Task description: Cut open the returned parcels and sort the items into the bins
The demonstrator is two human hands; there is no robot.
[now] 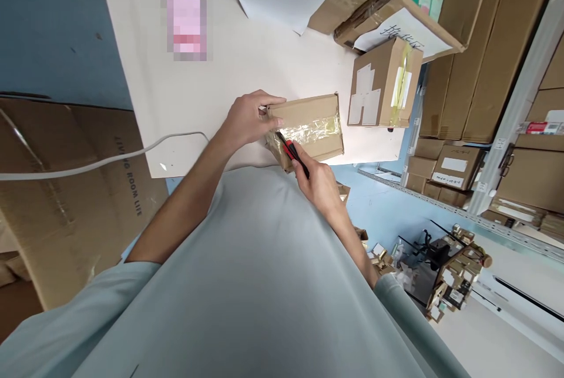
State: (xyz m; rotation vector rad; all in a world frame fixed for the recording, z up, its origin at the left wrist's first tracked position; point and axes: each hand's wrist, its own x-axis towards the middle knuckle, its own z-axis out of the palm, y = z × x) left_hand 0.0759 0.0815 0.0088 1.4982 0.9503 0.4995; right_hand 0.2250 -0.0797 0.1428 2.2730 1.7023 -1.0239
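A small cardboard box (308, 110) with shiny clear tape along its top lies near the front edge of the white table (167, 96). My left hand (251, 118) grips the box's left end, thumb on top and fingers at the far corner. In my right hand (318, 181) is a red and black utility knife (291, 150), its tip at the taped left end of the box. The blade itself is too small to make out clearly.
Right of the small box stands a taped carton (372, 87), with an open carton (467, 2) of green boxes behind it. A pixelated pink item (187, 19) lies back left. A white cable (88, 166) crosses the left edge. Shelves of cartons line the right.
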